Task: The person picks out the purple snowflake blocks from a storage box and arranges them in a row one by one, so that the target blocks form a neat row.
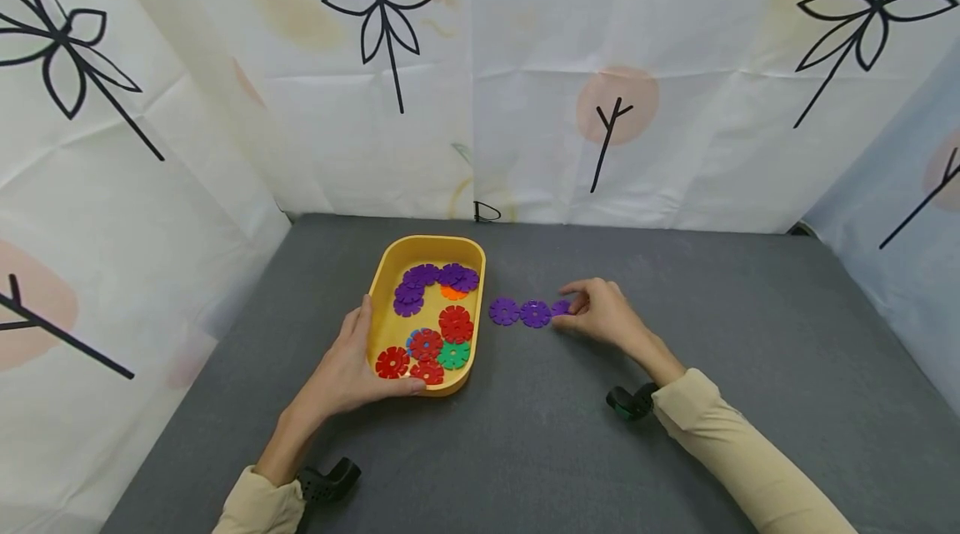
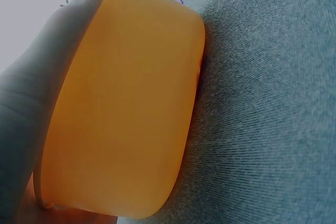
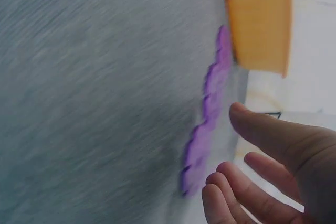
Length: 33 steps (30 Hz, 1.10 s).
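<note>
My left hand (image 1: 341,371) grips a yellow plastic tub (image 1: 423,239) at its near left corner, thumb along the near rim and fingers along the left side. In the left wrist view the tub's wall (image 2: 123,103) fills the middle. Three purple flower-shaped discs (image 1: 536,314) lie in a row on the table to the tub's right. Over the rightmost purple disc (image 1: 560,308) is my right hand (image 1: 607,319), partly covering it. The right wrist view shows its thumb (image 3: 273,132) and fingers spread apart beside the purple row (image 3: 212,95), nothing between them.
Inside the tub are several purple discs (image 1: 408,298) at the back, red discs (image 1: 392,362) and a green disc (image 1: 453,355) in front, and bits of orange and blue. Grey cloth (image 1: 555,451) covers the table. Patterned white curtains (image 1: 540,142) hang behind and beside it.
</note>
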{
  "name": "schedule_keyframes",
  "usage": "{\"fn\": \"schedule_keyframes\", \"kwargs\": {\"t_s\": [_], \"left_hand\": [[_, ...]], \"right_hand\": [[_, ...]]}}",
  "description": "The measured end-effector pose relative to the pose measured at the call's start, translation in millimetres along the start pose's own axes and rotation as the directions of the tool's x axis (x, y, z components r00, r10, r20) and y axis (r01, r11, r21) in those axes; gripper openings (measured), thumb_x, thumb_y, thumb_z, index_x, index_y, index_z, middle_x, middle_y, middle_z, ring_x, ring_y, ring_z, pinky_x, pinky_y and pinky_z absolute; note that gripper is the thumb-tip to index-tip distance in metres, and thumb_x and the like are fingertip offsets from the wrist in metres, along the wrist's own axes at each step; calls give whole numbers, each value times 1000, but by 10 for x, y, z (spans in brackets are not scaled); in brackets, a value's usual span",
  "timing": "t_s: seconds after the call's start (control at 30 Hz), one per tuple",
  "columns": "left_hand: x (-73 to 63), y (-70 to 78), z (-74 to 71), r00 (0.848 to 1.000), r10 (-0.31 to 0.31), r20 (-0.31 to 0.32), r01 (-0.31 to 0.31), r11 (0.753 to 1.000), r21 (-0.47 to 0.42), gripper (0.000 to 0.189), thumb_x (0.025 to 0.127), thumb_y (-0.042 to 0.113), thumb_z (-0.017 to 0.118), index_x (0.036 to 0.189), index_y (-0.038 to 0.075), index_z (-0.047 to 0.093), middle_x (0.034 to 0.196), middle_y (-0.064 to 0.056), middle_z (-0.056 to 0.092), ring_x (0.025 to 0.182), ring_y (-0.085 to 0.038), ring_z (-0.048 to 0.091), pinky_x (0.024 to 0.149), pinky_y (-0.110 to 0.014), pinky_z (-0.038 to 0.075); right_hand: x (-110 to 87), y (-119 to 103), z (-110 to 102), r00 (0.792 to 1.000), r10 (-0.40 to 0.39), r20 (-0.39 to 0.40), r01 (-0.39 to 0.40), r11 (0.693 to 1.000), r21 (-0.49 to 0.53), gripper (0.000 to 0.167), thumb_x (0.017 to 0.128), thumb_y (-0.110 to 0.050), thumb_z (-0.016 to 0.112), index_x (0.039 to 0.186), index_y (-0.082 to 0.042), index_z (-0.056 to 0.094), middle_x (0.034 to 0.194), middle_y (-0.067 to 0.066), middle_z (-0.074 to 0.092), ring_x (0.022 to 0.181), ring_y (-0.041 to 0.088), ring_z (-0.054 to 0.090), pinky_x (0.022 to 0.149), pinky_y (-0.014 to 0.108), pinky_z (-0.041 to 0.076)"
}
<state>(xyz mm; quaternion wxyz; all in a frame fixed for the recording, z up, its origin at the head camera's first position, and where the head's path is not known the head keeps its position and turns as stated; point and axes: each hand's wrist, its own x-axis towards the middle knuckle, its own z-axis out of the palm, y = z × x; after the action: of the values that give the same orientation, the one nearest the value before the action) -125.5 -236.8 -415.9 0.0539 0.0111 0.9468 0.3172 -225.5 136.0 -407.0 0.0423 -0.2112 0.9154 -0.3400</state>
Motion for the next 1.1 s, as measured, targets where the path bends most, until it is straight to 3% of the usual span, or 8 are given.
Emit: {"fn": "schedule_keyframes", "kwargs": {"t_s": [0.17,0.37,0.73,1.1], "left_hand": [[-5,0,-3,1000,-5,-1,5,1000,2,145,67,67,84,164,7,-5,164,-22,18,140,-40,41,109,-58,49],[-2,-8,13,1000,-13,-4,13,1000,-7,144,67,65,85,165,9,-5,165,-21,18,140,-40,41,109,-59,49],[8,-8,20,1000,1,-2,-1,1000,-6,143,68,65,85,165,10,-4,165,-20,19,139,-40,43,107,-60,50],[5,-15,6,1000,22,1,-22,999,-23,142,70,64,84,165,10,-6,164,-21,19,138,-41,44,107,-59,50]], "right_hand": [[103,-255,15,999,-38,-3,38,998,58,45,89,-17,80,125,7,68,104,23,75,93,33,74,80,44,63],[303,-671,83,995,-94,17,91,987,129,44,90,-19,79,128,1,69,120,24,72,107,36,71,95,49,60],[647,-1196,230,985,-158,74,147,979,140,44,91,-23,79,130,-6,70,124,14,74,111,27,72,93,38,61],[1019,-1459,454,981,-155,116,133,974,181,46,92,-23,78,132,-5,68,127,18,72,116,30,70,100,39,58]]}}
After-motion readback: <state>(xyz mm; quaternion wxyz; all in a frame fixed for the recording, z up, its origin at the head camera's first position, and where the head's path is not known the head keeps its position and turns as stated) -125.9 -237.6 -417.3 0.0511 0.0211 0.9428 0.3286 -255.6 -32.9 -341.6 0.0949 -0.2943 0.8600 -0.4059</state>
